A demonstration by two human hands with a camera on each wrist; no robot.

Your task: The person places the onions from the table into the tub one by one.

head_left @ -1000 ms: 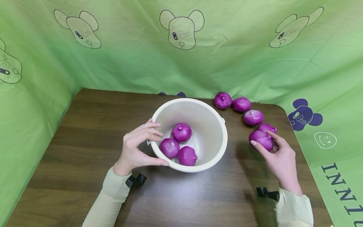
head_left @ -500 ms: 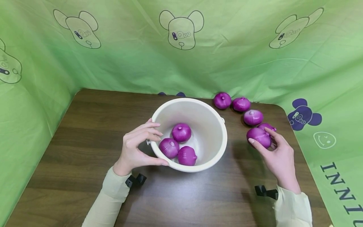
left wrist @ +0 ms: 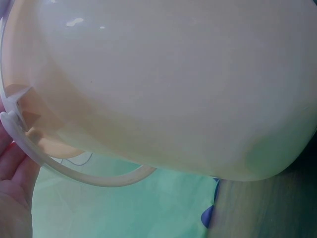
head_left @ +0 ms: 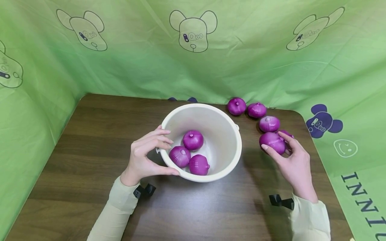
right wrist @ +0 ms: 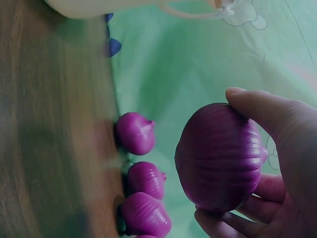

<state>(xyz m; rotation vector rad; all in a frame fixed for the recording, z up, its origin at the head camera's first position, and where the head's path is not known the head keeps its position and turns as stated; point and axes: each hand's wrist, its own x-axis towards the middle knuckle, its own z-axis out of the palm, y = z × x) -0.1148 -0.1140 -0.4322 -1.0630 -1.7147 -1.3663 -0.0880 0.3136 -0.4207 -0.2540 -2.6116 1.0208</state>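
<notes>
A white bucket (head_left: 217,134) stands mid-table with three purple onions (head_left: 193,140) inside it. My left hand (head_left: 149,157) grips the bucket's left rim, thumb along the front and fingers over the edge. In the left wrist view the bucket's wall (left wrist: 173,89) fills most of the picture, with its curved handle (left wrist: 109,181) hanging below. My right hand (head_left: 292,164) holds a purple onion (head_left: 272,142) between thumb and fingers, raised over the table; the right wrist view shows this onion (right wrist: 220,158) close up.
Several more onions lie in a curved row at the back right, from one by the curtain (head_left: 236,106) to one partly hidden behind the held onion (head_left: 284,134). The brown wooden table (head_left: 90,150) is bordered by a green printed cloth (head_left: 135,67) behind and at the sides.
My right hand has moved slightly left and away from me with the onion, which now overlaps the onion behind it differently. The left hand and the bucket have stayed put.
</notes>
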